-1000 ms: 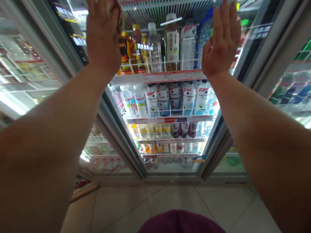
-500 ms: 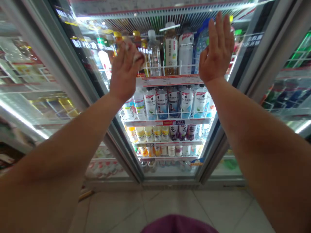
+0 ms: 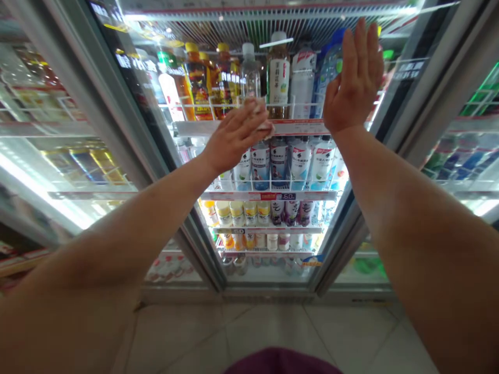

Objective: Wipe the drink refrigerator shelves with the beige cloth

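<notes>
I stand before a drinks fridge with a glass door (image 3: 156,67). My left hand (image 3: 233,139) lies against the glass at the height of the upper shelf's price strip (image 3: 300,126), fingers stretched rightward and pressing a small white cloth (image 3: 262,111) onto the pane. Further right and higher, my right hand (image 3: 354,83) rests flat on the glass, palm forward, fingers together and pointing up, holding nothing. Behind the glass stand tall tea and water bottles (image 3: 278,78) on the top shelf and white-labelled bottles (image 3: 301,161) below.
Lower shelves hold small yellow and purple bottles (image 3: 257,212). Neighbouring fridge doors flank this one at left (image 3: 58,156) and right (image 3: 468,145). Pale floor tiles (image 3: 241,332) lie at the fridge's foot. A dark red garment (image 3: 280,362) shows at the bottom edge.
My left hand has swept down and to the right across the glass with the cloth, from the top left to the shelf strip. The right hand has stayed flat on the glass.
</notes>
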Tool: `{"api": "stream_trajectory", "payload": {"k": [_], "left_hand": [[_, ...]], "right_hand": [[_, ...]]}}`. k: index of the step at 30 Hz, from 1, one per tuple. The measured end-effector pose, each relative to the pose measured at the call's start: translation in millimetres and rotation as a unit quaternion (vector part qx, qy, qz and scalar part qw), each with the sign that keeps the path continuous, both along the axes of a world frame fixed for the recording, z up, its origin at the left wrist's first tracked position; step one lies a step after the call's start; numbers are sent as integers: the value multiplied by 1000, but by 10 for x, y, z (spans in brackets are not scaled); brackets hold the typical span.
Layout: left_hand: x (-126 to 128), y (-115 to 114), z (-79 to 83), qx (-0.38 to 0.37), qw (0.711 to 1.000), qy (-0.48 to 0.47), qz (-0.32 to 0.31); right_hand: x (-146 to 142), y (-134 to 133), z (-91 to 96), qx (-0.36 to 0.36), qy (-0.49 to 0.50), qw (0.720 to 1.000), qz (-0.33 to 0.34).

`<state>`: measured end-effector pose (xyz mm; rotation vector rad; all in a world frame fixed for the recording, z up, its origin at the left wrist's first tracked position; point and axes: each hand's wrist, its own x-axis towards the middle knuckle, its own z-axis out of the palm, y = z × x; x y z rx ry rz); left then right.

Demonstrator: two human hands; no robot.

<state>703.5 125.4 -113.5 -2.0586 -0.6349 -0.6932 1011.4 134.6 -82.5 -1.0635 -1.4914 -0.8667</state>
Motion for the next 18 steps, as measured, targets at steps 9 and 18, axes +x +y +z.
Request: {"api": "stream_trajectory", "payload": {"k": [9,18], "left_hand": [[86,67,335,46,996,-75,17],[376,113,365,-23,997,-66,-37]], "right_hand": [[-4,-13,-7,-5,4,1000,-17],[17,-103,11,-42,10,999,-7]]}}
